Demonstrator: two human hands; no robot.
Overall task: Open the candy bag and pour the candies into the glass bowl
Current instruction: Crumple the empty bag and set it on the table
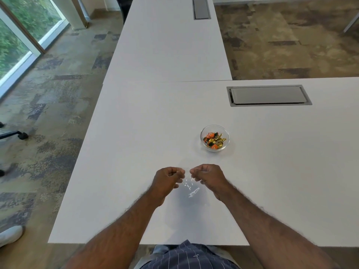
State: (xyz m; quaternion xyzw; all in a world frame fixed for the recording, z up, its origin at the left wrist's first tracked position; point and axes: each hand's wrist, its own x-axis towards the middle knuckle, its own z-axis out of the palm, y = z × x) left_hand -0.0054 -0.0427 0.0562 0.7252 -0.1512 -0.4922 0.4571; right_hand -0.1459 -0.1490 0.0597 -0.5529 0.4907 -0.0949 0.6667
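A small glass bowl [215, 128] stands on the white table, right of centre, and holds several orange, green and gold wrapped candies [213, 140]. Nearer to me, a clear plastic candy bag [191, 189] hangs between my two hands; it looks empty and only its glints show. My left hand [168, 178] pinches the bag's top edge on the left. My right hand [207, 176] pinches the same edge on the right. Both fists are closed, a few centimetres apart, just above the table and in front of the bowl.
The white table [136, 133] joins a second white table at the back. A grey cable hatch [269, 95] is set into the top at the right, another hatch [201, 8] far back. Carpet, a chair base [13, 133] and a window lie to the left.
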